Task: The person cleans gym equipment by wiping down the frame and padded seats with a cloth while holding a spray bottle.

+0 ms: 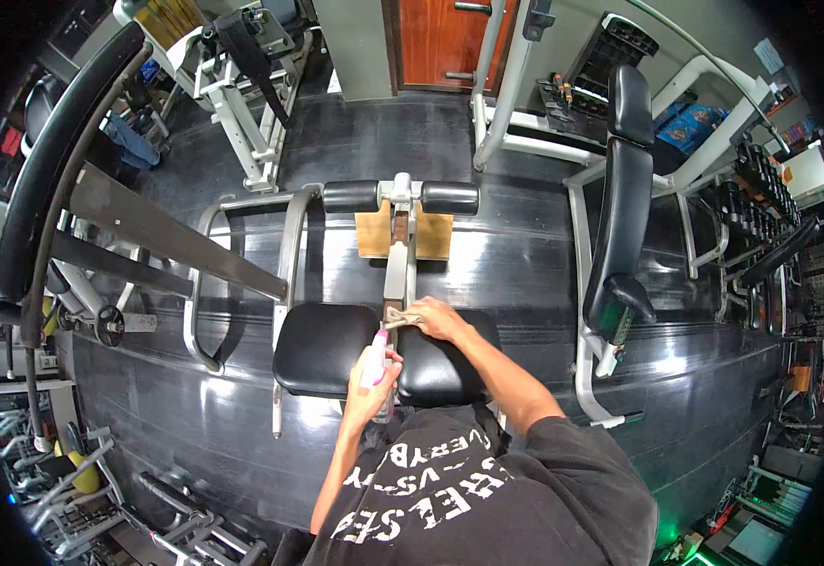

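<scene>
My left hand (370, 382) is closed around a spray bottle (380, 357) with a pink and white top, held above the gap between two black seat pads. Its lower part looks clear and is partly hidden by my fingers. My right hand (438, 318) grips a beige cloth (401, 319) against the metal post of the machine, just ahead of the bottle. The left seat pad (327, 347) lies beside my left hand; the right seat pad (440, 363) is under my right forearm. Farther up the post (397, 274) sit two black roller pads (450, 197).
A long grey machine arm (176, 231) slants in from the left. To the right stands a padded bench (622, 226), with a dumbbell rack (770, 212) beyond it. Another white-framed machine (242, 113) and a reddish door (445, 47) are ahead. Dark rubber flooring (337, 141) runs between them.
</scene>
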Demonstrator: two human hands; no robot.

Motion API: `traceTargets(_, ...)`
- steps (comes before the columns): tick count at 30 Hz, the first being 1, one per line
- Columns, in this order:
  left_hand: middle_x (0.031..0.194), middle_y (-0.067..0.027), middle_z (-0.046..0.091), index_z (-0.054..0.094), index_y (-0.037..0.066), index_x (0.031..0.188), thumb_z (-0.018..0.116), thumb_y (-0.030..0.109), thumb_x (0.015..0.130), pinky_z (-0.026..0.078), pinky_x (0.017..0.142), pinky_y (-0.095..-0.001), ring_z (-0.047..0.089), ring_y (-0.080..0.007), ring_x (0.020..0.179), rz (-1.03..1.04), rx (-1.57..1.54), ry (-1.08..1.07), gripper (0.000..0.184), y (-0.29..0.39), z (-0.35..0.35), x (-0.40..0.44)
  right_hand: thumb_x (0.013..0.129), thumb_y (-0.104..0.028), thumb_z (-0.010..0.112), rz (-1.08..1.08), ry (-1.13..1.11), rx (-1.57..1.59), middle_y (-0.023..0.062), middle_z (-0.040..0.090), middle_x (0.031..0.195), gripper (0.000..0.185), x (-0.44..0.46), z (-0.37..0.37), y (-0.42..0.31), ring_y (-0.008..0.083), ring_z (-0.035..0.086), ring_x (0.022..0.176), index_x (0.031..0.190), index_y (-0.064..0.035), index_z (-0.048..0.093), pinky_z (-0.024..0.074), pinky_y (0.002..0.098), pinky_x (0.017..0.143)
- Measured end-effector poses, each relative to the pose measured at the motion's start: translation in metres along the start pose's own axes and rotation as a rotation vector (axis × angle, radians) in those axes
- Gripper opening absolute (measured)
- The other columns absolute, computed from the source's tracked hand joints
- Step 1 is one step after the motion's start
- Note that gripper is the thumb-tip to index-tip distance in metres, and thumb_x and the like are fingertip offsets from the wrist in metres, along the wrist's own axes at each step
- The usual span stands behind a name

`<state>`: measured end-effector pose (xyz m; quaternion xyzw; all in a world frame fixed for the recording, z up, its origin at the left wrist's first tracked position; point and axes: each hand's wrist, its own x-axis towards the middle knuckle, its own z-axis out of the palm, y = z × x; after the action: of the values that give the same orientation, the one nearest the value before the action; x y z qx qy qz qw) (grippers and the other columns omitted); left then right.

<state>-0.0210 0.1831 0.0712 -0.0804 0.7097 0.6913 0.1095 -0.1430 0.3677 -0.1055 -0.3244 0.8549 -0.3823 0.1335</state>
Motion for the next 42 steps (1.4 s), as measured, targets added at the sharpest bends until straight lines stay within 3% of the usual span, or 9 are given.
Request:
traceTargets(8,0.095,-0.0063,0.062,0.053,0.000,0.107,0.061,0.004,0.088,0.049,0.057,-0.0236,0.057,-0.0070,0.061,0.004,0.014,-0.001,0.021,-0.002,-0.015,-0.004,0.073,-0.002,0.060,0.332,0.038,-0.158,0.0098,0.063,0.114,0.040,-0.084,-0.056,0.053,0.0322,0.056,0.110,0.111,-0.0098,0.065,0.0447,0.0416,0.097)
traceTargets(10,0.080,-0.0015,0.058,0.057,0.003,0.101,0.064,0.010,0.087,0.045,0.056,-0.0232,0.053,-0.0062,0.062,-0.017,-0.010,0.050,0.017,0.001,-0.016,-0.005,0.075,-0.004,0.060,0.377,0.031,-0.178,0.0095,0.063,0.116,0.037,-0.065,-0.043,0.048,0.0320,0.056,0.110,0.111,-0.0099,0.065,0.0450,0.0418,0.096)
traceTargets(13,0.079,-0.0015,0.058,0.057,0.003,0.101,0.064,0.009,0.087,0.045,0.056,-0.0232,0.053,-0.0061,0.062,-0.010,-0.037,0.086,0.016,-0.004,-0.018,-0.006,0.075,-0.006,0.062,0.192,0.241,-0.123,0.0088,0.066,0.094,0.027,-0.028,0.000,0.022,0.0336,0.060,0.091,0.099,-0.0157,0.069,0.0485,0.0442,0.085)
traceTargets(16,0.083,-0.0021,0.059,0.057,0.003,0.100,0.064,0.009,0.087,0.045,0.056,-0.0232,0.053,-0.0061,0.062,-0.026,-0.071,0.062,0.016,-0.003,-0.018,-0.006,0.078,-0.007,0.060,0.035,0.213,0.018,0.0047,0.068,0.099,0.022,0.011,0.014,-0.026,0.0329,0.062,0.091,0.096,-0.0158,0.069,0.0489,0.0435,0.084)
traceTargets(18,0.085,-0.0026,0.060,0.057,0.003,0.101,0.064,0.009,0.087,0.045,0.056,-0.0231,0.053,-0.0062,0.062,-0.015,-0.069,0.057,0.016,0.000,-0.015,-0.007,0.077,-0.006,0.060,-0.019,-0.015,-0.099,0.0055,0.068,0.099,0.024,0.019,0.019,-0.032,0.0325,0.061,0.092,0.097,-0.0146,0.069,0.0482,0.0426,0.085)
traceTargets(24,0.096,-0.0067,0.061,0.053,-0.001,0.112,0.062,0.006,0.088,0.048,0.058,-0.0232,0.058,-0.0072,0.062,0.028,-0.051,0.037,0.026,-0.007,-0.016,-0.009,0.070,-0.001,0.061,-0.016,0.065,-0.073,0.0081,0.065,0.100,0.031,-0.036,-0.015,0.020,0.0324,0.058,0.099,0.099,-0.0101,0.066,0.0471,0.0418,0.089)
traceTargets(32,0.093,-0.0056,0.062,0.055,0.002,0.104,0.061,0.006,0.088,0.046,0.057,-0.0240,0.054,-0.0078,0.063,0.013,-0.106,0.043,0.018,-0.011,-0.017,-0.012,0.077,-0.010,0.062,0.384,0.023,-0.237,0.0095,0.064,0.112,0.033,-0.093,-0.051,0.068,0.0335,0.056,0.106,0.109,-0.0141,0.067,0.0463,0.0439,0.091)
traceTargets(36,0.093,-0.0058,0.062,0.055,0.002,0.103,0.062,0.007,0.088,0.046,0.057,-0.0241,0.054,-0.0078,0.064,0.005,-0.071,0.038,0.017,0.001,-0.014,-0.011,0.070,-0.007,0.065,0.166,0.187,-0.142,0.0103,0.066,0.093,0.032,-0.031,0.005,0.019,0.0346,0.061,0.091,0.101,-0.0182,0.069,0.0494,0.0451,0.083)
traceTargets(42,0.092,-0.0053,0.063,0.056,0.002,0.102,0.063,0.007,0.088,0.046,0.056,-0.0234,0.054,-0.0067,0.063,0.036,-0.075,0.023,0.017,0.004,-0.004,-0.011,0.071,-0.006,0.065,0.014,-0.009,-0.083,0.0051,0.067,0.098,0.031,0.004,0.021,-0.026,0.0308,0.059,0.098,0.100,-0.0151,0.068,0.0467,0.0421,0.088)
